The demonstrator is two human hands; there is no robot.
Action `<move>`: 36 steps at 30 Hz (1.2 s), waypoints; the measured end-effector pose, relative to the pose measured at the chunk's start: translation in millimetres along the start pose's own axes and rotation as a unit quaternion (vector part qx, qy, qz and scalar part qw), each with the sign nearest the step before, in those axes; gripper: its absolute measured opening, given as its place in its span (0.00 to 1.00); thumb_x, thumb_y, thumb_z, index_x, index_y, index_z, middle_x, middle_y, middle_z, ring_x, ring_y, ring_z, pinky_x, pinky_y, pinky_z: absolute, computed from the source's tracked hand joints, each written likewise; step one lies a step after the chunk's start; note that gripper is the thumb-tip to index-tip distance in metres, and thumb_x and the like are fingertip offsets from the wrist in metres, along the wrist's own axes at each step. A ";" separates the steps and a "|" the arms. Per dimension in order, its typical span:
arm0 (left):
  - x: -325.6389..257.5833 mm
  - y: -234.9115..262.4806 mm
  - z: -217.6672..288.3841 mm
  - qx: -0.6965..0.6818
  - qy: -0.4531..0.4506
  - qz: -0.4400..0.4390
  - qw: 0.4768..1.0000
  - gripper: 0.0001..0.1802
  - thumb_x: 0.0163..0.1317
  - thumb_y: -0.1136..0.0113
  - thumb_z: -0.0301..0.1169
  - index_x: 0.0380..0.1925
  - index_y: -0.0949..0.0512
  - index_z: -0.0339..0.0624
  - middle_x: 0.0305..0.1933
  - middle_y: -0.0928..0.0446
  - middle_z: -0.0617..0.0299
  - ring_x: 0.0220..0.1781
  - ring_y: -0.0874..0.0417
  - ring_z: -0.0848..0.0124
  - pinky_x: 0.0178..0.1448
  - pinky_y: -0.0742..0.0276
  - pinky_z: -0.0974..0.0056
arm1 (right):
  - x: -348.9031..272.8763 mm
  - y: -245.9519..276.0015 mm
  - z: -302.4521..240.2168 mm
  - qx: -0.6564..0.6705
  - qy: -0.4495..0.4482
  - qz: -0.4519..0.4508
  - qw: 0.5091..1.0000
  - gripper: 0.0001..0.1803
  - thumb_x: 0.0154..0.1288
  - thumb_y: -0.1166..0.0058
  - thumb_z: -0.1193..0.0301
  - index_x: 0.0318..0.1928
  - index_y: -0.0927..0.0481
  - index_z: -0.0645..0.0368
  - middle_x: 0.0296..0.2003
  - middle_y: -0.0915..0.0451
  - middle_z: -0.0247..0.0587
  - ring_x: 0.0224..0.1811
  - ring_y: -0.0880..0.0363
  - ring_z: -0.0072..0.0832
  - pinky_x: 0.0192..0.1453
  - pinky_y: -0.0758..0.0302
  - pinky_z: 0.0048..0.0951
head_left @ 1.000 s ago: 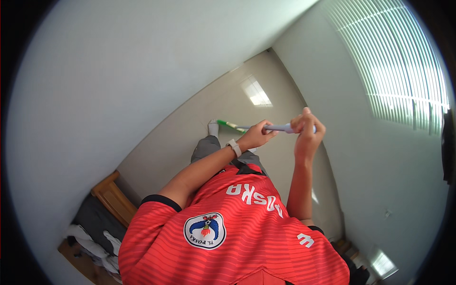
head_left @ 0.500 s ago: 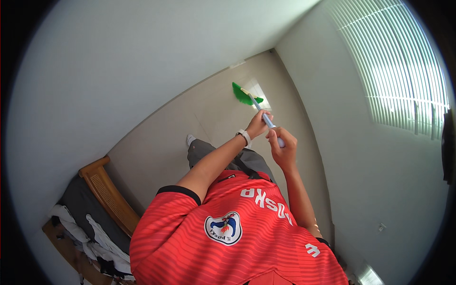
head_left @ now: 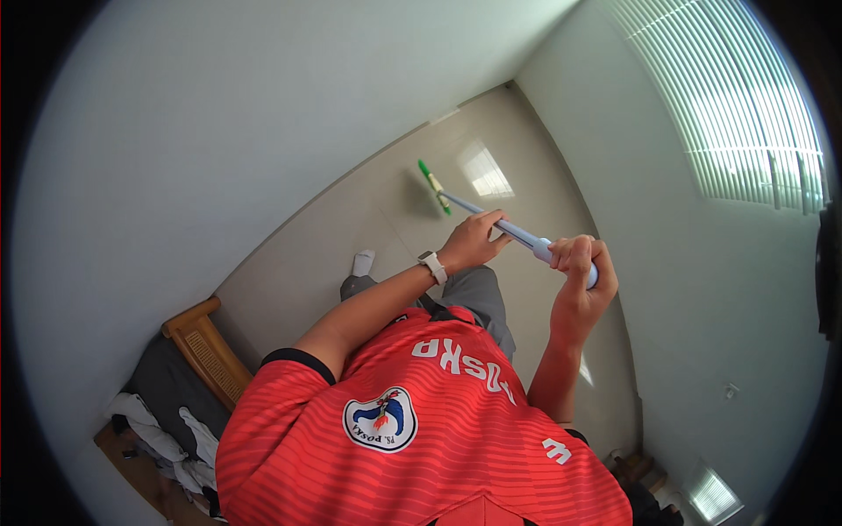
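A broom (head_left: 519,233) with a pale blue handle slants from my hands toward the far left, its green bristle head (head_left: 434,187) seen nearly edge-on over the tiled floor. Whether the bristles touch the tiles I cannot tell. Partway down the handle, my left hand (head_left: 474,239) is closed around it; a white watch sits on that wrist. At the thick upper end, my right hand (head_left: 582,270) wraps the grip, farther right and nearer to me.
White walls meet at a far corner (head_left: 510,85) and bound the beige floor (head_left: 298,263). A wooden bench or bed end (head_left: 209,351) stands at lower left, with dark and white cloths (head_left: 149,425) behind it. A blind-covered window (head_left: 728,96) is at upper right. My white-socked foot (head_left: 363,262) shows ahead.
Both hands have shifted, the right one clearly to the right. The broom head has swung left and turned from broadside to nearly edge-on. My grip stays on the handle.
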State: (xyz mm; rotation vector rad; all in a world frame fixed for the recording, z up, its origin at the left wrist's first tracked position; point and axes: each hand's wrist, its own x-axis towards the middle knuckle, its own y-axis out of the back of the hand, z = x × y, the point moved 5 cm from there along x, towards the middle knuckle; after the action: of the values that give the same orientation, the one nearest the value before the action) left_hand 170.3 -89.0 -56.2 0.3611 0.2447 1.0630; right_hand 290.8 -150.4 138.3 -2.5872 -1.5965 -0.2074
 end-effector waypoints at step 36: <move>-74.8 82.6 -25.1 0.068 -0.030 -0.097 0.993 0.17 0.65 0.38 0.44 0.37 0.25 0.41 0.28 0.20 0.47 0.33 0.18 0.46 0.37 0.25 0.50 | -105.0 -96.5 -44.4 -0.017 0.009 -0.254 0.967 0.17 0.68 0.44 0.78 0.56 0.28 0.59 0.43 0.18 0.38 0.44 0.19 0.24 0.53 0.22 0.31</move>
State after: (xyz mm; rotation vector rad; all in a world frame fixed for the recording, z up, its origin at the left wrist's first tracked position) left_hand 59.7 -114.7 -44.2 0.4810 0.2933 0.8448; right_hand 155.0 -206.5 165.7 -2.1357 -2.2350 -0.2929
